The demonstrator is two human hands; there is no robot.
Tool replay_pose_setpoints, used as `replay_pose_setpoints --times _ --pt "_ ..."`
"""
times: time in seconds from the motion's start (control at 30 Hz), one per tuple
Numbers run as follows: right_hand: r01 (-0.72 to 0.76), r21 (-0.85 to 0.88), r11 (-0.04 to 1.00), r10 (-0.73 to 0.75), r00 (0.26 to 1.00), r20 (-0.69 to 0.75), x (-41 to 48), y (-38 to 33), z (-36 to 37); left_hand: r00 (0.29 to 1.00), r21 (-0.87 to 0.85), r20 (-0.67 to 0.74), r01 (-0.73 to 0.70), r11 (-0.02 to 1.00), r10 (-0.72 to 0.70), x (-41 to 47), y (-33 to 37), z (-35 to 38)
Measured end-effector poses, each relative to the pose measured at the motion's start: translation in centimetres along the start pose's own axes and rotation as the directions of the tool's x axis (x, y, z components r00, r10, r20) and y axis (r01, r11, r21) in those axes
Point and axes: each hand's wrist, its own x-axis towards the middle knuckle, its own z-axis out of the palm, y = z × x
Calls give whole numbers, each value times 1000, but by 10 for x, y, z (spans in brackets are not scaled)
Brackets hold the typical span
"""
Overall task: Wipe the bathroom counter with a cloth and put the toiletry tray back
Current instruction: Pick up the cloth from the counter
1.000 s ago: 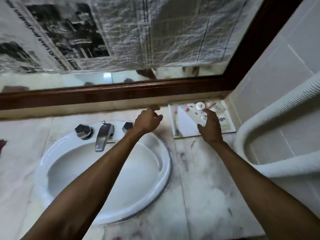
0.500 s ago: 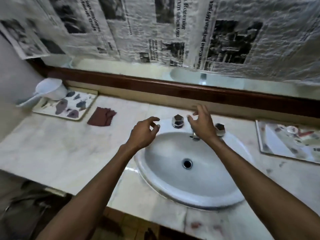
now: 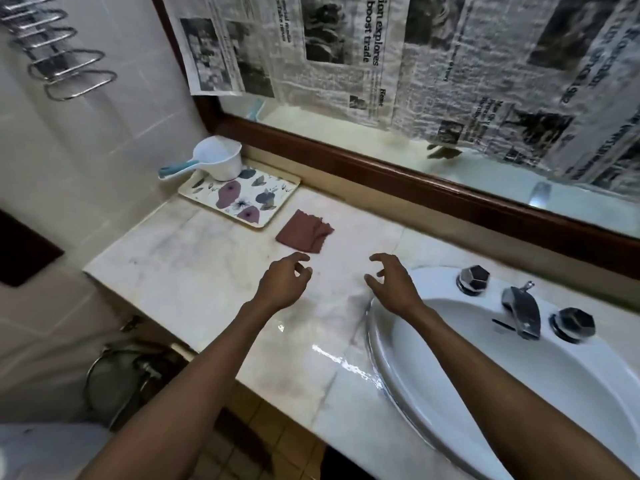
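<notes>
I see both hands, left [image 3: 282, 285] and right [image 3: 393, 289], loosely curled and empty above the glossy veined marble tabletop [image 3: 214, 271]. A crumpled maroon cloth [image 3: 304, 232] lies near the rectangular floral tray [image 3: 239, 199].

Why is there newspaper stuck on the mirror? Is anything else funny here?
Newspaper sheets cover most of the mirror, which is unusual. Also, a scoop sits half on the flowered tray, its handle poking past the edge.

Item count: one cloth [image 3: 304, 232], one tray [image 3: 239, 197], one scoop [image 3: 216, 162], one sink [image 3: 519, 382], one spout [image 3: 523, 311], two knobs [image 3: 473, 279] [image 3: 573, 324], two hands [image 3: 284, 284] [image 3: 393, 285].
</notes>
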Motion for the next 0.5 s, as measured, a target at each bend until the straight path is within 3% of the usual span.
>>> replay_pose_setpoints --times 0.3,0.5 --pt "-45 -3 999 45 999 13 99 -11 71 998 63 -36 62 996 -59 120 -49 -13" --pt "-93 -184 979 94 996 0 136 2 95 992 83 -19 123 989 -122 191 -66 -1"
